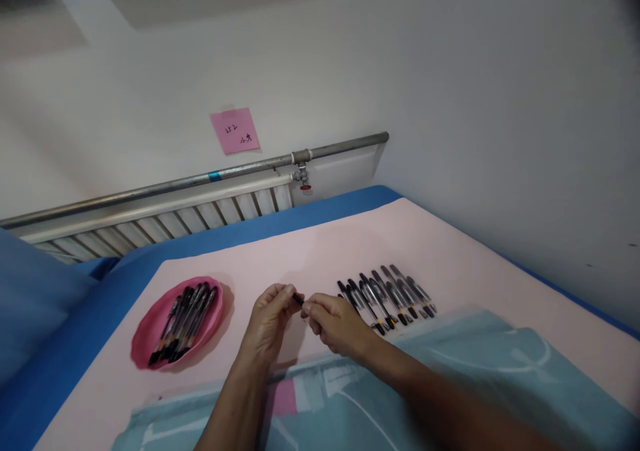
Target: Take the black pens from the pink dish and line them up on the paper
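My left hand (273, 316) and my right hand (327, 321) meet over the pink table cover, fingers pinched together. Between them runs a short dark length of a black pen (299, 299), gripped from both sides; my fingers hide the rest of it. Just right of my right hand lies a spread of several clear-barrelled pens (387, 297) with black ends, roughly side by side. To the left of my left hand stands a pink scalloped dish (141, 339), which holds a bundle of similar pens (186, 321).
A light blue plastic sheet (430, 391) with white markings covers the near side of the pink table cover (430, 237). Beyond the blue edge (350, 203) are a radiator (200, 219), a metal pipe (175, 185) and a wall with a pink note (235, 131).
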`<state>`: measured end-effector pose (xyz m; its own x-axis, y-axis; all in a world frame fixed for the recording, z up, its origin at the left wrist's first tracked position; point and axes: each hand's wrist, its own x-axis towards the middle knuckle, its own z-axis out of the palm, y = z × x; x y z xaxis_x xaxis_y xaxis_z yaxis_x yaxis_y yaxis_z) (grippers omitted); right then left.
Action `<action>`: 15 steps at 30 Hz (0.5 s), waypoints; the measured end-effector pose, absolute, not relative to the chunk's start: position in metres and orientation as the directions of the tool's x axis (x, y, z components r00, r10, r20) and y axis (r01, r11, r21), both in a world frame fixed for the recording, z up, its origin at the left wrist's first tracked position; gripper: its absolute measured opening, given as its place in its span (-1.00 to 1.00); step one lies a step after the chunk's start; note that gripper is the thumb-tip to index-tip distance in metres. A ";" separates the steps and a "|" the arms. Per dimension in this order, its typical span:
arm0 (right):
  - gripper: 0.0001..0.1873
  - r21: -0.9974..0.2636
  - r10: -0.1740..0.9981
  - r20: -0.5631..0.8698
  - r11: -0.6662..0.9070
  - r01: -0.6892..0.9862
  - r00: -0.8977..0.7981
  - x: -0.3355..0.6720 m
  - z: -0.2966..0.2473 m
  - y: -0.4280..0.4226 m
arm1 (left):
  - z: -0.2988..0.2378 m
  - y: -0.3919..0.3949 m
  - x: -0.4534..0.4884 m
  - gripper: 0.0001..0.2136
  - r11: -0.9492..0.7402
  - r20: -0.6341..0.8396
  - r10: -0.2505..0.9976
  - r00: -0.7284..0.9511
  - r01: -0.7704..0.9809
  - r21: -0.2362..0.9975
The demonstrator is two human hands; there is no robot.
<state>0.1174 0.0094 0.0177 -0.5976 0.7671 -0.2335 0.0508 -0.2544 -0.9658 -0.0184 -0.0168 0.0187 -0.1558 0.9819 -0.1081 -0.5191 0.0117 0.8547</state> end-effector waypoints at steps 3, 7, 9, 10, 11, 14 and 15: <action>-0.80 -0.915 0.705 -0.318 -0.404 0.010 -0.634 0.118 0.022 0.008 | 0.018 -0.017 -0.021 -0.89 -0.012 -0.087 0.982 -0.170 -0.512 0.859; -0.77 -0.832 0.623 -0.377 -0.553 -0.046 -0.685 0.120 0.027 0.008 | 0.019 -0.017 -0.022 -0.91 -0.024 -0.053 0.990 -0.128 -0.533 0.846; -0.78 -0.844 0.638 -0.363 -0.534 -0.050 -0.679 0.120 0.026 0.008 | 0.020 -0.017 -0.020 -0.88 -0.016 -0.056 0.992 -0.117 -0.540 0.842; -0.78 -0.864 0.661 -0.350 -0.502 -0.045 -0.664 0.119 0.025 0.009 | 0.020 -0.017 -0.018 -0.87 -0.012 -0.063 0.991 -0.120 -0.541 0.841; -0.79 -0.884 0.686 -0.337 -0.466 -0.035 -0.645 0.119 0.025 0.009 | 0.019 -0.017 -0.017 -0.87 -0.009 -0.071 0.989 -0.126 -0.539 0.842; -0.79 -0.923 0.727 -0.313 -0.384 0.016 -0.612 0.117 0.022 0.009 | 0.018 -0.016 -0.017 -0.88 0.006 -0.092 0.986 -0.139 -0.521 0.854; -0.80 -0.939 0.743 -0.293 -0.342 0.035 -0.602 0.117 0.021 0.009 | 0.017 -0.016 -0.017 -0.88 0.012 -0.098 0.985 -0.142 -0.512 0.859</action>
<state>0.1168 0.0085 0.0211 -0.6021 0.7428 -0.2927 0.0348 -0.3419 -0.9391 -0.0170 -0.0156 0.0171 -0.1418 0.9850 -0.0981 -0.5123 0.0117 0.8587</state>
